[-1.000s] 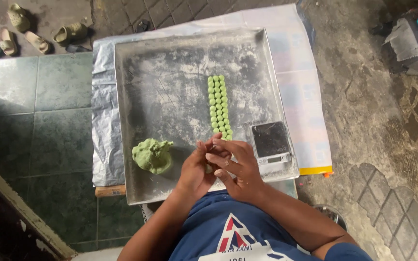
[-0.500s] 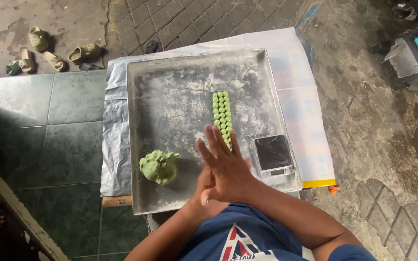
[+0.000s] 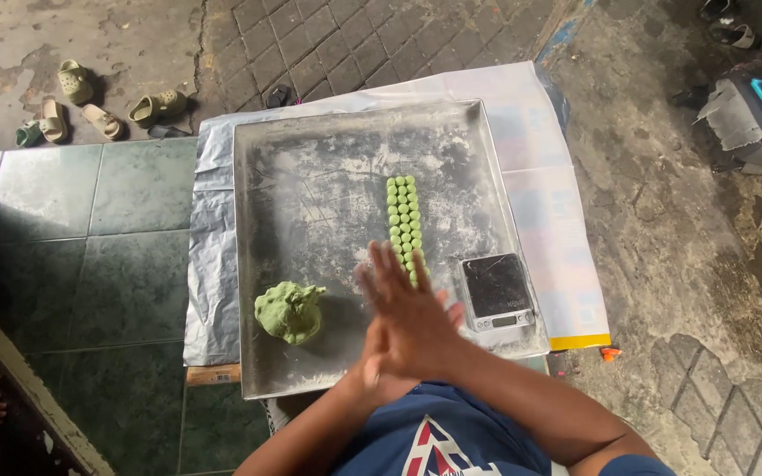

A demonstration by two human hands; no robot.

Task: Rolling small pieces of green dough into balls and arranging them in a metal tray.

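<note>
Green dough lump (image 3: 290, 310) rounded, hands (image 3: 403, 322) pressed together

**Open floor on the tray, edges occupied**

The far and left parts of the metal tray (image 3: 310, 176) are left bare. Passage is blocked by the green dough lump (image 3: 290, 310), the rows of green balls (image 3: 405, 220) and the small scale (image 3: 496, 291)

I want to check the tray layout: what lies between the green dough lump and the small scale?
In the head view, the person's pressed-together hands lie between dough lump and scale.
</note>
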